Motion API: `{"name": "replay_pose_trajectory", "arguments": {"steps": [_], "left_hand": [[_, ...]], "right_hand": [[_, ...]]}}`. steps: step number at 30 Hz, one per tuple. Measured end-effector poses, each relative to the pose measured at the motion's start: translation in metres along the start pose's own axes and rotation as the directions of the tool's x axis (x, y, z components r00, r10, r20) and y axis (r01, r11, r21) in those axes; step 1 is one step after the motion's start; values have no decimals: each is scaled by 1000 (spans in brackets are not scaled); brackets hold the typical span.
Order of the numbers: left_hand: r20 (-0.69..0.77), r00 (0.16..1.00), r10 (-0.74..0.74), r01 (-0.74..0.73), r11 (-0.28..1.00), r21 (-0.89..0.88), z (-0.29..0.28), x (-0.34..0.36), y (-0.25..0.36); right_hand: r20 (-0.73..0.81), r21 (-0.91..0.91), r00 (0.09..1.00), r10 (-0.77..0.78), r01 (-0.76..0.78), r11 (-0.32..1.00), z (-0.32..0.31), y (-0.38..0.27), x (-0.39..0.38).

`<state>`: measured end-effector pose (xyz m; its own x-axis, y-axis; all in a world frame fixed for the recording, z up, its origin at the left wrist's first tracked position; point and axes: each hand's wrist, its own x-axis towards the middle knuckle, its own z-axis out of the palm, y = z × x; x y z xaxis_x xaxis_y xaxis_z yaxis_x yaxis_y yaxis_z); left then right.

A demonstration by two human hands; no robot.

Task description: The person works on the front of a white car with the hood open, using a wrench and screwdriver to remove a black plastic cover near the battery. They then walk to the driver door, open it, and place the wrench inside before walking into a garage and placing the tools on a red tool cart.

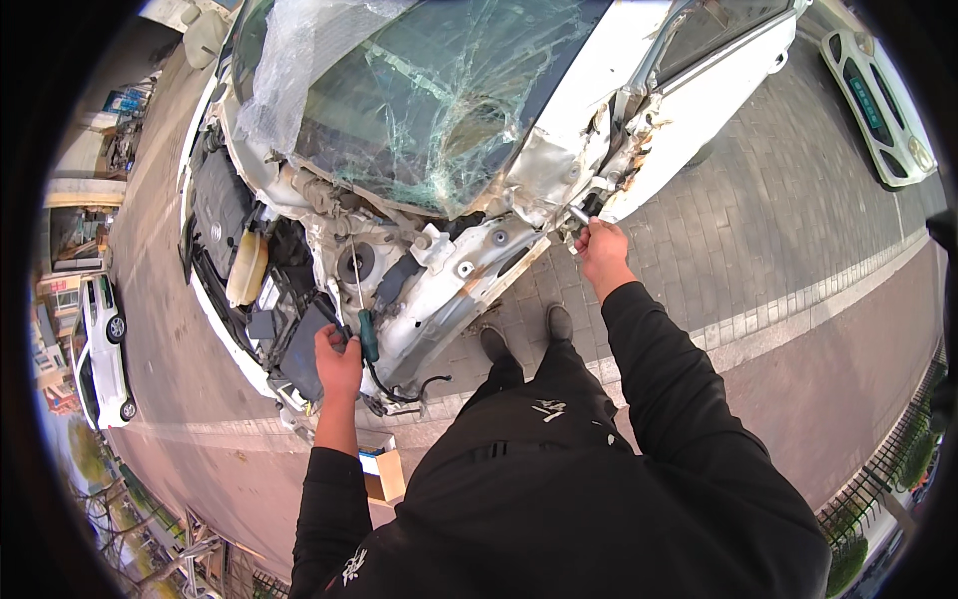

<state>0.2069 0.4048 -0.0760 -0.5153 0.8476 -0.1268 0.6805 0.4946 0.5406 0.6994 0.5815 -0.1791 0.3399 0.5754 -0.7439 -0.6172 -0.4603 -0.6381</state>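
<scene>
A damaged white car (419, 324) stands in front of me, its engine bay open and its front fender area bare. My left hand (337, 363) is closed at the edge of the engine bay, by a dark box (302, 351); what its fingers grip is hidden. Just right of it is a screwdriver (368, 336) with a green handle, its thin shaft pointing away across the metal. My right hand (603, 250) is closed on a short silver metal tool (579, 214), held against the torn metal by the front edge of the open door (689, 115).
The windshield (439, 110) is shattered, with clear plastic wrap (299, 70) over its left part. A loose black cable (404, 396) hangs from the car's front. An open cardboard box (384, 475) sits near my left forearm. Other white cars stand at left (100, 349) and far right (878, 108).
</scene>
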Motion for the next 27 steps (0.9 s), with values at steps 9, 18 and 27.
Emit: {"name": "replay_pose_trajectory", "arguments": {"steps": [9,18,27], "left_hand": [[-15,999,-39,40,997,62,-3,-3,9],[49,996,-75,69,990,122,-13,9,16],[-122,992,-36,-17,912,-410,-27,-55,-7]], "right_hand": [[-48,-59,998,-28,25,998,-19,1,-1],[746,-455,647,-156,668,590,39,28,-186],[996,-5,19,88,988,-152,216,149,-262]]}}
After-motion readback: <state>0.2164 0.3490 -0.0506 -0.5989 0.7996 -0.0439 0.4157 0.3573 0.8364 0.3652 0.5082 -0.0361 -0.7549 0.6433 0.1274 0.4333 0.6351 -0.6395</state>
